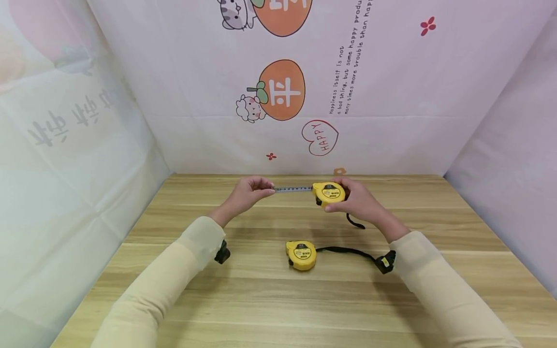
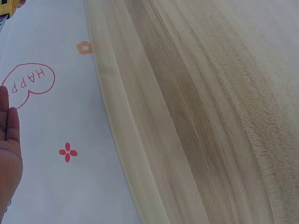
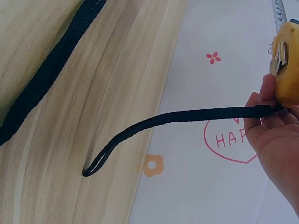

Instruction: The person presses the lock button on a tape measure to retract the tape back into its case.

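Note:
Above the far part of the table, my right hand (image 1: pixel 359 199) grips a yellow tape measure (image 1: pixel 329 193) by its case. A short length of silver blade (image 1: pixel 293 189) runs out of it to the left. My left hand (image 1: pixel 249 194) pinches the blade's free end between thumb and fingers. In the right wrist view a black wrist strap (image 3: pixel 187 115) hangs from the held case, and a metal belt clip (image 3: pixel 282 55) shows on its side. The left wrist view catches only part of the left hand (image 2: pixel 8 144) at its edge.
A second yellow tape measure (image 1: pixel 301 255) lies on the wooden table (image 1: pixel 261 299) nearer me, its black strap (image 1: pixel 344 250) stretched to the right. White printed cloth (image 1: pixel 196 96) walls the back and sides. Black wrist cameras (image 1: pixel 385 262) sit under both sleeves.

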The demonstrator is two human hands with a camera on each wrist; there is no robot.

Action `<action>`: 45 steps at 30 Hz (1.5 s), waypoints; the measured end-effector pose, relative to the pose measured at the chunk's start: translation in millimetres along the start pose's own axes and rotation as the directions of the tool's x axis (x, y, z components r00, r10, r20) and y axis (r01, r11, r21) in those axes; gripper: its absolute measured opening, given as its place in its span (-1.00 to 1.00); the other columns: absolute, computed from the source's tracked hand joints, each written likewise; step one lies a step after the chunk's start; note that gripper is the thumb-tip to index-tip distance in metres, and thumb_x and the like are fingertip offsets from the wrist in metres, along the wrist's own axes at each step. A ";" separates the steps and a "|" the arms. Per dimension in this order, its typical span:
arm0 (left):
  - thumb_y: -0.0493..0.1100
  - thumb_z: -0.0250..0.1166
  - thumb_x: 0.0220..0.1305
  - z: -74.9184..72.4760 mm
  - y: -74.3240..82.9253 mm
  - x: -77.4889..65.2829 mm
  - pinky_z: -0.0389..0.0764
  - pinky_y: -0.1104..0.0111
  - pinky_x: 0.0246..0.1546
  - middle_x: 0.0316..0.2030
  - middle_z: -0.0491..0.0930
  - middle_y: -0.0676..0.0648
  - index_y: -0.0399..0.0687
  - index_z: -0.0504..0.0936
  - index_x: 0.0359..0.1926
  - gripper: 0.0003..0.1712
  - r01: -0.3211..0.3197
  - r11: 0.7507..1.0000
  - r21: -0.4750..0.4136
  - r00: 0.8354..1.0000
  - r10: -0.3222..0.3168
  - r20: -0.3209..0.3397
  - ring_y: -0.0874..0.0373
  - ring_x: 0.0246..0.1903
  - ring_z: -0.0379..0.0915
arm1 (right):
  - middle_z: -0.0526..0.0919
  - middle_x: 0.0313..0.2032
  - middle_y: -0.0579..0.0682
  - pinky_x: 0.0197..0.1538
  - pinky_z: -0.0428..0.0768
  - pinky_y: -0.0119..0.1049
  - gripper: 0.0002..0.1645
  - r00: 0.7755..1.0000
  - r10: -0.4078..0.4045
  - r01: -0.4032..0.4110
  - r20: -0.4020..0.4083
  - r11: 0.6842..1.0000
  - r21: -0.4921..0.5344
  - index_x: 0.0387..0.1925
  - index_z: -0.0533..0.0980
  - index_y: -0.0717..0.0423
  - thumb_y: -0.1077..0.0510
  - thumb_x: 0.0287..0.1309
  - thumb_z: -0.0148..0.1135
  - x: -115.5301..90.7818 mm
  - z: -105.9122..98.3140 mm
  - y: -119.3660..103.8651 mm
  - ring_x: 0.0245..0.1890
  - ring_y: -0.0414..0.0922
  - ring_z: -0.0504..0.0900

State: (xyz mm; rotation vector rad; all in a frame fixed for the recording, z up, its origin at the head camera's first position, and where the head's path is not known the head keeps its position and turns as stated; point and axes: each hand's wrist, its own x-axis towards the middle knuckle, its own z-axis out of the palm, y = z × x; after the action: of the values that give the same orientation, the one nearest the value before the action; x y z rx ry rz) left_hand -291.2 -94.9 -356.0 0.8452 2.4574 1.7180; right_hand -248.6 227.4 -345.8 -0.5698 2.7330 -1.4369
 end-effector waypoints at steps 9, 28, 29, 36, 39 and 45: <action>-0.26 0.30 0.31 0.5 1.1 0.0 0.58 0.35 -0.23 -0.20 0.62 -0.16 -0.31 0.63 -0.09 -0.78 0.006 1.000 0.011 1.000 -0.006 -0.005 0.06 -0.21 0.52 | 0.54 -0.04 0.16 -0.15 0.58 -0.29 -0.10 1.000 -0.024 0.024 -0.011 1.000 -0.002 0.25 0.34 0.27 0.09 -0.09 0.57 -1.5 1.5 -1.3 -0.14 0.00 0.55; -0.22 0.32 0.30 3.8 1.4 2.0 0.59 0.31 -0.21 -0.24 0.63 -0.09 -0.22 0.66 -0.14 -0.83 -0.019 1.000 0.007 1.000 0.019 0.007 0.05 -0.22 0.54 | 0.53 -0.01 0.18 -0.12 0.57 -0.29 -0.10 1.000 -0.008 0.008 -0.004 1.000 0.022 0.26 0.32 0.28 0.13 -0.08 0.57 -0.2 6.2 -6.3 -0.11 0.01 0.55; -0.22 0.32 0.30 4.2 1.8 2.1 0.59 0.31 -0.21 -0.24 0.63 -0.09 -0.22 0.65 -0.14 -0.83 -0.018 1.000 0.007 1.000 0.018 0.008 0.06 -0.22 0.54 | 0.53 -0.02 0.18 -0.12 0.58 -0.29 -0.09 1.000 -0.008 0.008 -0.006 1.000 0.018 0.26 0.32 0.28 0.12 -0.09 0.57 0.0 6.6 -6.4 -0.11 0.01 0.55; -0.22 0.31 0.30 7.9 8.2 1.9 0.59 0.13 -0.12 -0.23 0.63 -0.11 -0.24 0.65 -0.13 -0.82 -0.020 1.000 0.004 1.000 0.020 0.013 0.08 -0.23 0.53 | 0.54 -0.03 0.15 -0.13 0.59 -0.25 -0.08 1.000 -0.028 0.028 -0.007 0.999 0.019 0.25 0.34 0.27 0.10 -0.12 0.59 2.7 9.6 -5.1 -0.12 0.00 0.56; -0.23 0.32 0.30 9.6 8.4 3.3 0.57 0.06 -0.10 -0.23 0.63 -0.10 -0.25 0.65 -0.13 -0.81 -0.015 1.000 0.006 1.000 0.015 0.014 0.07 -0.22 0.52 | 0.55 -0.05 0.14 -0.14 0.59 -0.26 -0.08 0.999 -0.038 0.038 -0.005 0.999 0.027 0.23 0.35 0.26 0.08 -0.13 0.60 3.2 10.2 -6.1 -0.14 0.00 0.56; -0.24 0.32 0.30 12.0 4.4 6.0 0.58 0.17 -0.13 -0.21 0.62 -0.14 -0.29 0.64 -0.10 -0.78 -0.018 1.000 -0.016 1.000 0.018 0.016 -0.03 -0.18 0.53 | 0.56 -0.07 0.15 -0.16 0.58 -0.28 -0.13 0.999 -0.046 0.046 0.000 0.999 0.027 0.22 0.36 0.27 0.13 -0.12 0.59 4.5 11.1 -8.8 -0.16 -0.01 0.56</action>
State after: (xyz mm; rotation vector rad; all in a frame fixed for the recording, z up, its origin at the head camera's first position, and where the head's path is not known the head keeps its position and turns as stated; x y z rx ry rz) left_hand -290.7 -80.9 -355.1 0.8787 2.4300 1.7277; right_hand -248.2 212.6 -344.5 -0.6363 2.7130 -1.4799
